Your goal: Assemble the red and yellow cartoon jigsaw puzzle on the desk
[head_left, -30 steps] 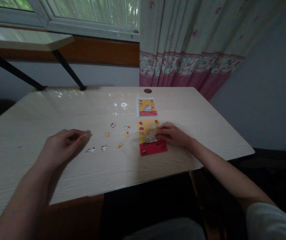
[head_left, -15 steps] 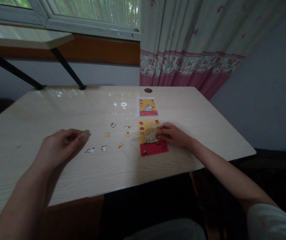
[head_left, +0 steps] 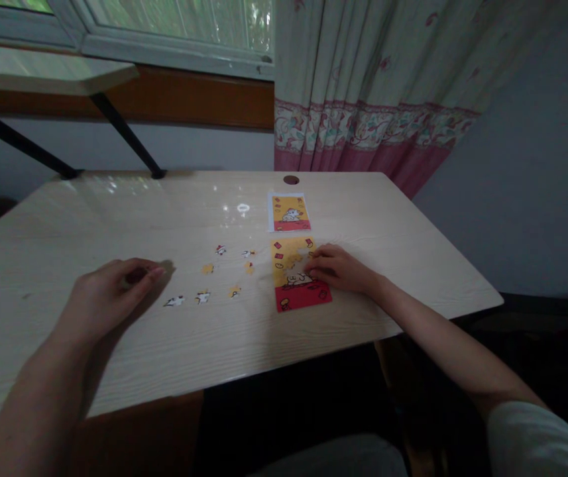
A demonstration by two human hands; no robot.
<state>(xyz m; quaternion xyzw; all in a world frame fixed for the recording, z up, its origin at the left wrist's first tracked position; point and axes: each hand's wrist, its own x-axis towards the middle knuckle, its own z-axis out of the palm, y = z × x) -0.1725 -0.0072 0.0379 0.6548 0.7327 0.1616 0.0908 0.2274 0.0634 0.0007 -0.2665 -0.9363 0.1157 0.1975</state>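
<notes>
A yellow and red jigsaw puzzle [head_left: 299, 297] lies on the table with a grey gap in its middle, around a partly pieced white cartoon animal. Over its right side, my right hand [head_left: 340, 268] rests with fingertips pressed together at the edge of that gap; whatever they pinch is hidden. My left hand [head_left: 114, 291] lies on the table to the left, thumb and fingers closed, with nothing showing between them. Between the hands are several loose puzzle pieces, including a white piece [head_left: 175, 301], another white piece [head_left: 203, 297] and a yellow piece [head_left: 207, 268].
Behind the puzzle lies a reference picture card [head_left: 291, 213] with a matching design. A round hole [head_left: 291, 179] is near the back edge of the wooden table [head_left: 204, 344]. At the back left, black legs [head_left: 127, 136] carry a raised shelf [head_left: 55, 71]. A curtain [head_left: 358, 86] hangs behind.
The whole view has shifted slightly, so things appear a little further left. Both hands keep nearly the same places and poses; the right fingertips have moved very little over the puzzle.
</notes>
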